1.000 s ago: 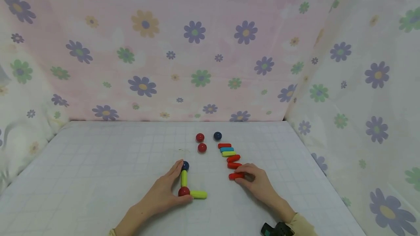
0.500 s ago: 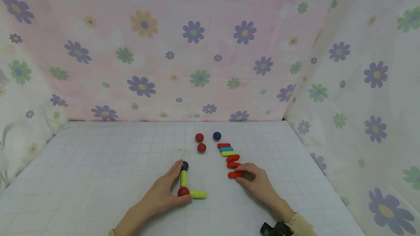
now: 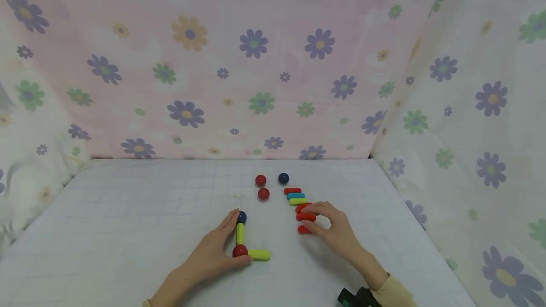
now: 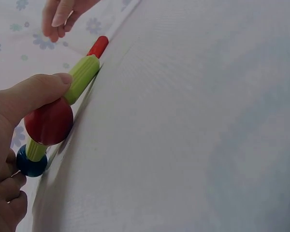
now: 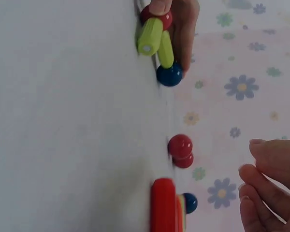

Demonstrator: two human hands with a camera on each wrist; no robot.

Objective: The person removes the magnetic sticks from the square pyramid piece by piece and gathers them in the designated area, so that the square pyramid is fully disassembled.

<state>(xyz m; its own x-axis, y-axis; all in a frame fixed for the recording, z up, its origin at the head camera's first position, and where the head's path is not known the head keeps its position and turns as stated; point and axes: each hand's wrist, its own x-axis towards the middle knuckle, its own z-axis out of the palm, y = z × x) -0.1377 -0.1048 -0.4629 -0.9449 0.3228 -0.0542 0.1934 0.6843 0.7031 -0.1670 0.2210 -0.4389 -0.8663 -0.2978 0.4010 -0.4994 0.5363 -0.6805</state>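
Observation:
My left hand point(image 3: 209, 252) holds an L-shaped build of magnetic sticks and balls, its fingertips at the dark blue ball point(image 3: 242, 217) and its thumb by the red ball point(image 3: 240, 250). One lime stick point(image 3: 240, 234) joins these balls; another lime stick point(image 3: 259, 255) points right from the red one. My right hand point(image 3: 339, 231) hovers over the red sticks, thumb and forefinger apart. Beneath its fingers lie a red stick point(image 3: 305, 217) and a nearer red stick point(image 3: 304, 230), partly hidden by the thumb. The right wrist view shows nothing between the right fingers point(image 5: 263, 186).
Farther back lie two red balls point(image 3: 263, 194) and a dark blue ball point(image 3: 283, 178). A red stick point(image 3: 292, 191), a blue stick point(image 3: 295, 196) and a lime stick point(image 3: 297, 202) are lined up behind the right hand. Flowered cloth point(image 3: 273, 84) walls the white table's point(image 3: 149, 203) back and sides.
My right hand has let go of the nearest red stick and moved slightly away from me, above the other red sticks. My left hand keeps its hold on the build.

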